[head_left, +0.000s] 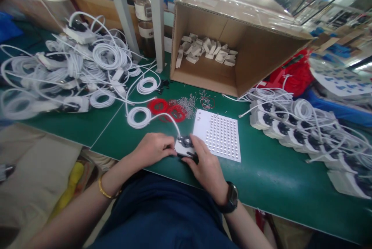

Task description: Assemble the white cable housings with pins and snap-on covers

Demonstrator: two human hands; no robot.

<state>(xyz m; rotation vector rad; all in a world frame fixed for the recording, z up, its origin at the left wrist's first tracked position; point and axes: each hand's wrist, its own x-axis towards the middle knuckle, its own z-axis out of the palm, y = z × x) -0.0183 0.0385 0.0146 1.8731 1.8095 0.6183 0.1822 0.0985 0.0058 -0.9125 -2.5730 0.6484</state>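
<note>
A small white housing (181, 150) with a black round part on top is between my hands near the table's front edge. My left hand (154, 150) pinches its left side, fingers closed. My right hand (207, 163) grips its right side, with the thumb at the near edge and the fingers on the far side. From the housing a white cable (171, 117) runs up and left to a coil (131, 118) lying on the table. A white sheet with rows of small round dots (222, 136) lies just beyond my right hand.
Red rings (158, 106) and a heap of screws (188, 103) lie beyond my hands. A cardboard box (209, 74) on its side holds white blocks. Coiled cables with housings (107, 57) pile up at left. More housings (287, 138) stand in a row at right on the green table (267, 187).
</note>
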